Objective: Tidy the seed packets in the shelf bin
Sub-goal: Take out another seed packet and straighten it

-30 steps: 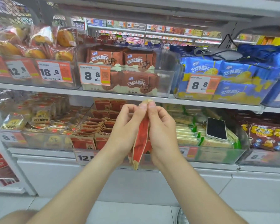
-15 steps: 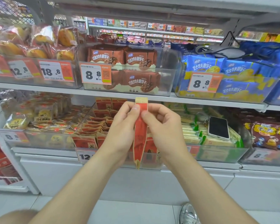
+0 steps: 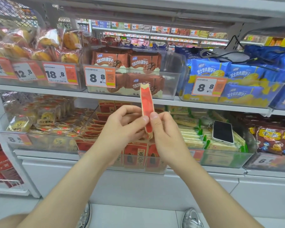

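A red and cream seed packet (image 3: 147, 102) stands upright and edge-on in front of the shelves. My left hand (image 3: 122, 129) and my right hand (image 3: 164, 135) pinch it from both sides near its lower half. Behind and below them a clear shelf bin (image 3: 155, 168) holds several more red seed packets (image 3: 135, 152), some upright at the front, others lying stacked further back (image 3: 95, 127).
A phone (image 3: 222, 131) lies on green and yellow packets in the bin to the right. Clear bins of brown biscuit packs (image 3: 125, 63) and blue packs (image 3: 220, 69) sit on the shelf above, with price tags in front. My shoes (image 3: 192, 218) show on the floor.
The packet has risen: its top now reaches in front of the upper shelf's bin, and both hands have slid from its top end to its lower half.
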Tool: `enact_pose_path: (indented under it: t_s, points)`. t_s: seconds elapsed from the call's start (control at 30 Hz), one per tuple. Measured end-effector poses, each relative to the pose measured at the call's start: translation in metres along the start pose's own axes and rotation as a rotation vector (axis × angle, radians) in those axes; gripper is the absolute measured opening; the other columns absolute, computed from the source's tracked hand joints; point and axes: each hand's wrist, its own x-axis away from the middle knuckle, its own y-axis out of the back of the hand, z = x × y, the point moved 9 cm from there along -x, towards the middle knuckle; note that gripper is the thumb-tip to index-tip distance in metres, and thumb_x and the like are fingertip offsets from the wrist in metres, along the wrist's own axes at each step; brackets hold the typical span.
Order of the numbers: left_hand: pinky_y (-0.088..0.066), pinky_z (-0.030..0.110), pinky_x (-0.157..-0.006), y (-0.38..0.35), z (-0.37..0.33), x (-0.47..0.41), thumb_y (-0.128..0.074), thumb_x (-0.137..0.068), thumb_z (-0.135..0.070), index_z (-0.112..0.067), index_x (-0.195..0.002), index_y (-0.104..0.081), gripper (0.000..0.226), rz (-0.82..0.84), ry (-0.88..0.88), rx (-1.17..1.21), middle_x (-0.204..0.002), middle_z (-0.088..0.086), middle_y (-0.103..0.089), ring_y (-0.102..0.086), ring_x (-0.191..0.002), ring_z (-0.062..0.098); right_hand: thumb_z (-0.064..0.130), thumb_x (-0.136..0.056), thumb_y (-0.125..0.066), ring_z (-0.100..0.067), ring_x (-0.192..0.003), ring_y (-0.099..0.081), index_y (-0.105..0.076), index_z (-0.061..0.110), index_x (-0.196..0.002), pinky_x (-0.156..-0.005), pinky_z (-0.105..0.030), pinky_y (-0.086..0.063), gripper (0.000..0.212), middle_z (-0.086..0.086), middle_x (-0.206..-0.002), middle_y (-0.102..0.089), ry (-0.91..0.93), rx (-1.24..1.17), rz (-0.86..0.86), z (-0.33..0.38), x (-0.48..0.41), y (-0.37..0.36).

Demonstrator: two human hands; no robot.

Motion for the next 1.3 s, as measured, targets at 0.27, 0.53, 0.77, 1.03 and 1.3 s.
enact_pose_path:
  t_s: [0.27, 0.53, 0.77, 1.03, 1.3]
  points:
    - [-0.064, 0.028, -0.083, -0.005, -0.003, 0.003, -0.068, -0.101, -0.001, -0.015, -0.136, -0.067, 0.037, 0.126, -0.005, -0.020, -0.123, 0.002, -0.080, -0.079, -0.110, 0.023, 0.059, -0.110, -0.037, -0.026, -0.074, -0.069, -0.057, 0.027, -0.086, -0.070, -0.058, -0.060, 0.045, 0.004, -0.078, -0.067, 0.100, 0.199, -0.031, -0.001, -0.005, 0.006]
    - [-0.066, 0.029, -0.086, -0.002, -0.001, 0.001, -0.056, -0.107, 0.004, -0.021, -0.144, -0.061, 0.045, 0.114, 0.036, 0.024, -0.124, 0.001, -0.080, -0.078, -0.113, 0.022, 0.057, -0.107, -0.042, -0.032, -0.081, -0.072, -0.066, 0.022, -0.085, -0.076, -0.064, -0.060, 0.047, -0.004, -0.084, -0.075, 0.014, 0.051, -0.015, -0.010, -0.008, 0.008]
    - [-0.063, 0.047, -0.095, 0.002, 0.005, 0.001, -0.068, -0.105, -0.017, -0.014, -0.141, -0.061, 0.037, 0.060, 0.102, 0.121, -0.121, 0.009, -0.081, -0.078, -0.112, 0.029, 0.049, -0.086, -0.084, -0.003, -0.104, -0.061, -0.056, 0.036, -0.104, -0.087, -0.030, -0.054, 0.035, 0.013, -0.114, -0.061, 0.118, 0.255, -0.099, 0.007, 0.005, 0.009]
    - [-0.066, 0.045, -0.090, 0.016, 0.005, -0.001, -0.062, -0.104, -0.010, -0.012, -0.136, -0.058, 0.032, -0.029, 0.104, 0.248, -0.116, 0.017, -0.080, -0.079, -0.109, 0.032, -0.011, -0.094, -0.071, -0.022, -0.099, -0.081, -0.060, 0.017, -0.142, -0.093, -0.045, -0.064, 0.057, -0.005, -0.108, -0.082, -0.274, -0.376, -0.016, -0.018, 0.001, 0.010]
    - [-0.068, 0.039, -0.081, 0.015, 0.006, 0.001, -0.065, -0.101, -0.014, -0.010, -0.137, -0.061, 0.036, -0.049, 0.167, 0.297, -0.117, 0.015, -0.080, -0.080, -0.107, 0.030, -0.017, -0.094, -0.066, -0.026, -0.100, -0.081, -0.064, 0.007, -0.135, -0.077, -0.028, -0.066, 0.048, -0.012, -0.108, -0.082, -0.378, -0.630, 0.025, -0.025, 0.003, 0.008]
